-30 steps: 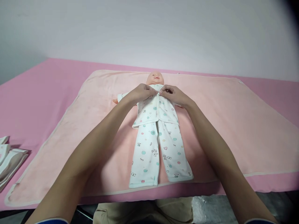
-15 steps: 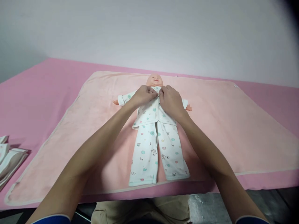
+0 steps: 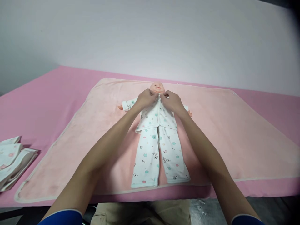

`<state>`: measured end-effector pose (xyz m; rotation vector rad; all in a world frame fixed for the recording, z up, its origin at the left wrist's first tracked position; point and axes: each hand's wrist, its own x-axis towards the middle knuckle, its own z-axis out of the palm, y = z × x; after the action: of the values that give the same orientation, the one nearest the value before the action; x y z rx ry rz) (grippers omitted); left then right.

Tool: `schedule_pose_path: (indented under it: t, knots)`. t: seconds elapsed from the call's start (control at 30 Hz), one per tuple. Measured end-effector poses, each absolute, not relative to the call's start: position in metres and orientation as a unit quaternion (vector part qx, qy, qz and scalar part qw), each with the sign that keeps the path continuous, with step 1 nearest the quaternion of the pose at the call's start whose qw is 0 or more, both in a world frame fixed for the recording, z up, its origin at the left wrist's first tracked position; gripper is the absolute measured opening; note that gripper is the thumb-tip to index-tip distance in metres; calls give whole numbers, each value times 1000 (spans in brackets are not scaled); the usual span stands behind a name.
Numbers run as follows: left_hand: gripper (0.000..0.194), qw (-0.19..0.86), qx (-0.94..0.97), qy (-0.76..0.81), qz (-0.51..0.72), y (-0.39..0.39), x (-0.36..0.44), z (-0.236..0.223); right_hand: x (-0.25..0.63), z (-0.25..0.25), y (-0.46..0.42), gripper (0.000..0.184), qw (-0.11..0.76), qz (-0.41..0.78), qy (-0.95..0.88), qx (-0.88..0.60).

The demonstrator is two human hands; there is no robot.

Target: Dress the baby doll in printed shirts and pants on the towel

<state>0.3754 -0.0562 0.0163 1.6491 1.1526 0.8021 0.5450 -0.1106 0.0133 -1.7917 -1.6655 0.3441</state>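
A baby doll (image 3: 157,87) lies on its back, head away from me, on a peach blanket (image 3: 220,134). It wears a white printed jacket (image 3: 153,117) and matching trousers (image 3: 146,159). At the jacket's neckline, my left hand (image 3: 147,98) pinches the collar edge on the left side of the front. Opposite it, my right hand (image 3: 172,100) has its fingers closed on the collar's right side. The two hands are a small gap apart, with the front opening running down between them. Both doll hands stick out of the sleeves. My fingers partly hide the collar.
Folded white printed cloths (image 3: 16,162) are stacked at the left edge. The blanket lies over a pink table cover (image 3: 47,100), with a pale wall (image 3: 150,37) behind it. My lap shows below the table's front edge.
Both hands have moved up slightly from the upper chest to the collar, just under the doll's chin. The camera view has shifted a little, showing more of the folded cloths.
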Motion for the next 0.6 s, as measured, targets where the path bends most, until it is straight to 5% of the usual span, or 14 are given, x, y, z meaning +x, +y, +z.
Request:
schedule_pose_path:
  t: [0.4,0.6]
  knots:
    - [43,427,701,499,278,-18,380,1,571,-11,-60,41,403,299,-585,-637]
    - [44,435,706,475,295,-16,384,0,577,-11,-55,29,406,299,-596,-625]
